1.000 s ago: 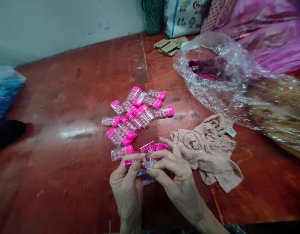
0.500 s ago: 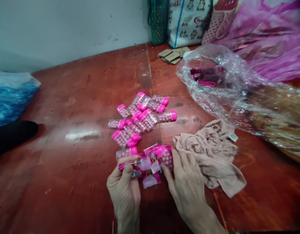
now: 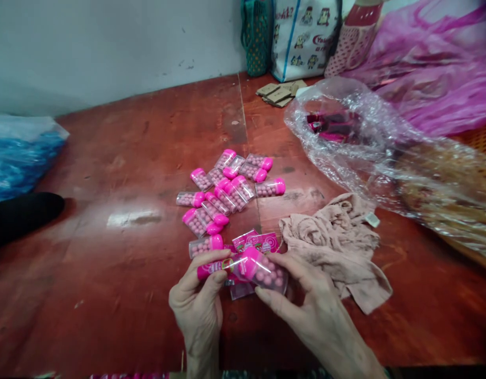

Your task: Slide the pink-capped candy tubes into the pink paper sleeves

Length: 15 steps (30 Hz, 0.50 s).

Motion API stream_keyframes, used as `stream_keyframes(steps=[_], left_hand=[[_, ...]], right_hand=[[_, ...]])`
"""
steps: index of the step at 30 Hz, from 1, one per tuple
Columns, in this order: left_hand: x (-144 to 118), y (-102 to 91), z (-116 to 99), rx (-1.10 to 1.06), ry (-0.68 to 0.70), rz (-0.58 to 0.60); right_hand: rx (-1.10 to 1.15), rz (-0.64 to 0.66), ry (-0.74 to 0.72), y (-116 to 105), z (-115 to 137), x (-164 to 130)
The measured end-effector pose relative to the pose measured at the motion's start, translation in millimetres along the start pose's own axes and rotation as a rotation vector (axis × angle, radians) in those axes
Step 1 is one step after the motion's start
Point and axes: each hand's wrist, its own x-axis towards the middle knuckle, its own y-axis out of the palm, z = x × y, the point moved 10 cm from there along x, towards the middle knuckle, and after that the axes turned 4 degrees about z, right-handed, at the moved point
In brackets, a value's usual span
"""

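I am pinching a printed wrapper (image 3: 211,268) between thumb and forefinger of the left hand (image 3: 199,302); count in that grip, one. The thumb is sitting well to one side of it, probably so that the clear end is facing freely toward the other hand.

With the right hand (image 3: 311,295) I am grasping one bead-filled bottle (image 3: 271,276), tilted, thumb below and fingers above. I am gripping toward its base, which is leaving the pink cap (image 3: 248,261) pointing at the left hand. Cap and wrapper are overlapping from here; blur is hiding the join, so I can't tell whether one is inside the other.

Beyond the left hand's fingertips, loose bottles (image 3: 270,188) are lying in a jumbled cluster on the worktop (image 3: 120,295). I am counting about sixteen, all on their sides, caps facing mixed ways; perhaps they are lying that way because loose placement is enough for picking up singly. They are sitting within easy reach.

Just beyond and beneath both hands, spare wrappers (image 3: 243,291) are lying flat: at least three, the rest being covered by fingers. Just beyond the right hand, one crumpled cloth (image 3: 333,242) is resting, apparently pushed aside.
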Motion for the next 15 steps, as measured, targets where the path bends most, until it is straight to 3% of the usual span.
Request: stream_keyframes(steps=[6,11,15], left_hand=[[0,5.2,11,-0.049,-0.114,0.021],[-3,6.3,21,-0.195,-0.188,-0.129],[-4,18.6,30,-0.292,-0.291,-0.156]], right_hand=[[0.141,0.109,0.034,2,-3,6],[0.090,0.016,-0.021,-1,0,8],[0.032,-0.136,-0.186,0,17,3]])
